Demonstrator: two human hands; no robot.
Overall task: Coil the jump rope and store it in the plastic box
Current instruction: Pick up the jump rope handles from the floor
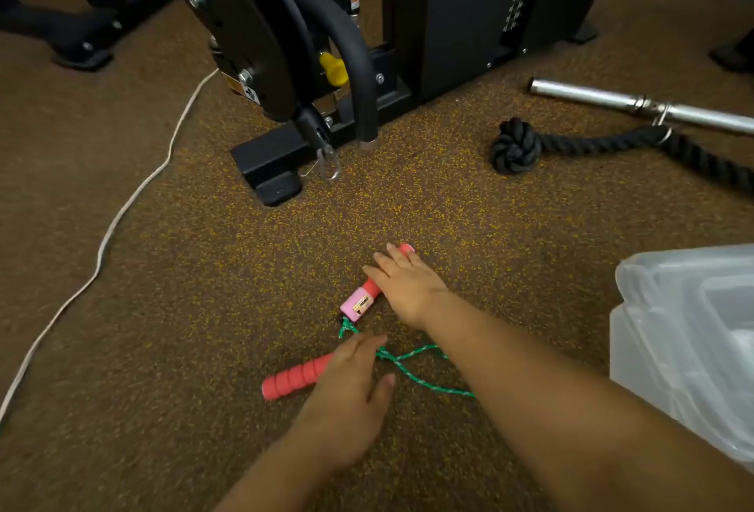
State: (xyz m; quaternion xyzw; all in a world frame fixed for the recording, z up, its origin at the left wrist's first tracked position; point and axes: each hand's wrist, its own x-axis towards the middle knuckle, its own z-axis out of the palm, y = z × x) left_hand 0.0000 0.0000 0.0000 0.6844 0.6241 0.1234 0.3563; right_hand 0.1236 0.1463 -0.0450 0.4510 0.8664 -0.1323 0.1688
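Note:
The jump rope lies on the speckled floor in front of me. Its green cord (412,372) crosses itself between two red foam handles. My right hand (404,287) lies flat over the far handle (361,303), whose pink counter end sticks out to the left. My left hand (351,397) reaches over the inner end of the near handle (293,379) with fingers straight; the ribbed red grip shows to its left. The clear plastic box (685,348) stands at the right edge, partly cut off by the frame.
A black cable machine base (269,168) with a hanging carabiner stands just beyond the rope. A black knotted rope attachment (516,146) and a chrome bar (636,103) lie at the right rear. A white cord (122,213) runs along the floor on the left.

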